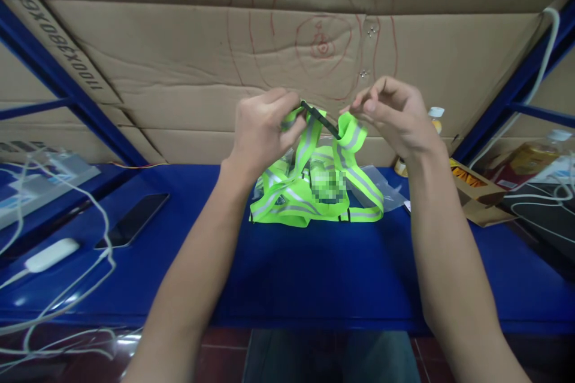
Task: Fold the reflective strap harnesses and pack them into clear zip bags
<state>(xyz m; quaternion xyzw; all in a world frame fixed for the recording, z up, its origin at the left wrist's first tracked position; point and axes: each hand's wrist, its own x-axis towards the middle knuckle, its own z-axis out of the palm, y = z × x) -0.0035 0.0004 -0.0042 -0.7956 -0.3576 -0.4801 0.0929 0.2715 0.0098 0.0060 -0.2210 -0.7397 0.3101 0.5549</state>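
Observation:
A neon-yellow reflective vest [314, 191] with grey stripes hangs bunched over the blue shelf [291, 269], its lower part resting on the surface. My left hand [263, 128] is closed on a strap of the vest at its top left. My right hand [390, 111] pinches another strap at the top right. A black band or buckle piece [320, 119] stretches between the two hands.
A dark phone [132, 219] lies flat at the left, with a white charger [51, 254] and white cables nearby. At the right stand a bottle [433, 122], an open cardboard box [476, 191] and a clear plastic bag [377, 185]. Cardboard sheets line the back wall.

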